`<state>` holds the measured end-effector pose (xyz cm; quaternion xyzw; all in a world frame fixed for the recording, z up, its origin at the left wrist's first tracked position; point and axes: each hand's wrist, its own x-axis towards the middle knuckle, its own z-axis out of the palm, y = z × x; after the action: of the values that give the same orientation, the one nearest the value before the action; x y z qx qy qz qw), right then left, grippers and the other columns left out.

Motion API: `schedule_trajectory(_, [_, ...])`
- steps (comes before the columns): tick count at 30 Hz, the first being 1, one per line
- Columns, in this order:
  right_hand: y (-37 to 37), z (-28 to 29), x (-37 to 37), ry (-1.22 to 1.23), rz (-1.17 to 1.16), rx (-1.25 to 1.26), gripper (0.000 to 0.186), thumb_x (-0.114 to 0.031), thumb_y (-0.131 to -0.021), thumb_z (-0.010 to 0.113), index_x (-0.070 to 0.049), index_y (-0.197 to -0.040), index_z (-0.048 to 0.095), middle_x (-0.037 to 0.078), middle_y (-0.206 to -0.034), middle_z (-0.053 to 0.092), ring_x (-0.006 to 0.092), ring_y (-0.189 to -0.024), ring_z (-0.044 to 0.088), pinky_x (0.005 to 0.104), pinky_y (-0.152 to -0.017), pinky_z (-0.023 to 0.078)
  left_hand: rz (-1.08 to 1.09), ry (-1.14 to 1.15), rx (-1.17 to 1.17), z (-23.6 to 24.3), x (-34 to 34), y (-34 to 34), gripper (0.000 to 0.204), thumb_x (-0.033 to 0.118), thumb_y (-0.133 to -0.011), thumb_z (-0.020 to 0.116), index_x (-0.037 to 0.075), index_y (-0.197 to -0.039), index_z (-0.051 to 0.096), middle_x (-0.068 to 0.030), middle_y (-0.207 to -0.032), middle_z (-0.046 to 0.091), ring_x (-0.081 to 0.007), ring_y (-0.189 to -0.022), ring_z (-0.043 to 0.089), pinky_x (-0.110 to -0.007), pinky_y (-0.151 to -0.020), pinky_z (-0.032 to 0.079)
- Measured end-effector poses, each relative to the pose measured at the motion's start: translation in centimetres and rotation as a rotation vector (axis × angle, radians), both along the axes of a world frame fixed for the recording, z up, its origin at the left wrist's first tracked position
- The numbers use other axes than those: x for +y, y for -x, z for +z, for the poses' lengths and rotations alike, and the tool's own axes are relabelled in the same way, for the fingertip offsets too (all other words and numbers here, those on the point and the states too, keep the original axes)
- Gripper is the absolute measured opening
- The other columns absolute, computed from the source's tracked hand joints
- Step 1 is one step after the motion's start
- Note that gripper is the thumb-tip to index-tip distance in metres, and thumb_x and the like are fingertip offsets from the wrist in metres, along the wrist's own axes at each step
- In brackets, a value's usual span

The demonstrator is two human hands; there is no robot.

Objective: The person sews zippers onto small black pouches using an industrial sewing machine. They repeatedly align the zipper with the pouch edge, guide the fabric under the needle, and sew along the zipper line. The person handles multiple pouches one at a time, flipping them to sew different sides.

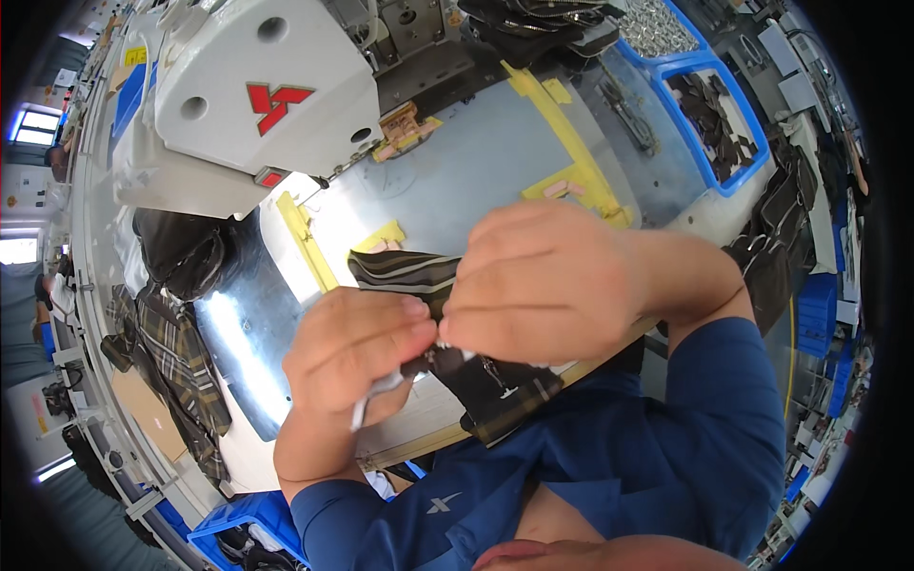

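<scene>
Pinching one dark cloth [476, 392] in left hand [345, 354] and right hand [543, 281], with fingers [392, 328] clamped on it; slanting lengthwise, lower right to upper left, toward one white machine [224, 71].

At upper right, blue bin [666, 63] of metal parts [657, 27] beside second bin [746, 175] of brown scraps [703, 109]; at left, plaid cloth [176, 335] near cardboard [146, 411].

The bare left hand [352, 347] and bare right hand [543, 285] nearly meet, fingers [381, 333] curled and pinching, right elbow [725, 290] bent.
</scene>
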<state>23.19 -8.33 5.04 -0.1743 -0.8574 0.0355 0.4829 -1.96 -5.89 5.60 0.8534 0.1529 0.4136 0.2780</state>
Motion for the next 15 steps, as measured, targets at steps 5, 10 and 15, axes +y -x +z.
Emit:
schedule_trajectory(5, [-0.3, 0.1, 1.5, 0.807, -0.257, -0.058, 0.019, -0.022, -0.094, 0.076, -0.005, -0.102, 0.075, 0.014, -0.088, 0.073, 0.0324, -0.079, 0.071, 0.0407, -0.072, 0.056, 0.404, 0.733, -0.053, -2.5, 0.3, -2.6, 0.032, 0.009, -0.091, 0.086, -0.006, -0.116, 0.076, -0.0111, -0.088, 0.078, -0.0155, -0.083, 0.073, -0.028, -0.074, 0.057])
schedule_trajectory(10, [-2.9, -5.1, 8.6, 1.062, -0.513, -0.256, 0.031, -0.028, -0.091, 0.08, 0.0, -0.104, 0.075, 0.021, -0.089, 0.075, 0.0378, -0.085, 0.073, 0.0438, -0.076, 0.056, 0.431, 1.081, 0.197, -5.4, 3.4, -4.6, 0.057, 0.008, -0.093, 0.083, -0.006, -0.142, 0.059, -0.0061, -0.09, 0.078, -0.0113, -0.074, 0.07, -0.026, -0.066, 0.054])
schedule_trajectory(15, [-2.9, -4.5, 11.1, 1.023, -0.561, -0.39, 0.037, -0.027, -0.091, 0.077, 0.009, -0.1, 0.075, 0.03, -0.102, 0.074, 0.0476, -0.1, 0.072, 0.0502, -0.091, 0.058, 0.581, 0.362, 0.531, -6.3, 4.6, -4.5, 0.063, 0.025, -0.09, 0.087, -0.003, -0.141, 0.063, -0.0057, -0.076, 0.072, -0.0169, -0.06, 0.065, -0.033, -0.056, 0.05])
